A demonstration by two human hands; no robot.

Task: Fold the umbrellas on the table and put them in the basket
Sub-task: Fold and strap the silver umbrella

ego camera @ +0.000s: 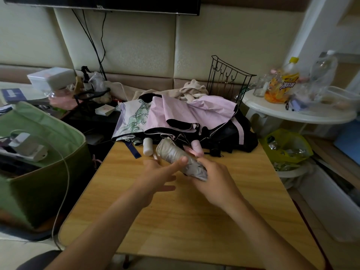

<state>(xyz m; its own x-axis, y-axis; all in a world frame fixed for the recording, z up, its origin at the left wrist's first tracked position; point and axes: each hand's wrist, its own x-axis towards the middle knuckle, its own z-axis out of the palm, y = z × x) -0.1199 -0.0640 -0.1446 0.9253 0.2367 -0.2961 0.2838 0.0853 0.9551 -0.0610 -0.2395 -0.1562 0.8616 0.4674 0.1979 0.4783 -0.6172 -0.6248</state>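
A rolled grey umbrella (175,154) is held above the middle of the wooden table (185,217). My right hand (212,178) grips its near end. My left hand (157,174) has straight fingers, and its thumb presses the roll's side. Behind it lie two unfolded umbrellas: a floral lilac one (132,117) with a white handle (147,146), and a pink-and-black one (196,114) with a pink handle (196,146). The green fabric basket (35,170) stands to the left of the table, with white and dark items inside.
A black wire rack (228,75) and beige cloth (192,90) stand behind the umbrellas. A round white side table (296,112) at the right carries bottles and jars. A yellow bag (286,147) sits below it. A cable (64,172) hangs over the basket.
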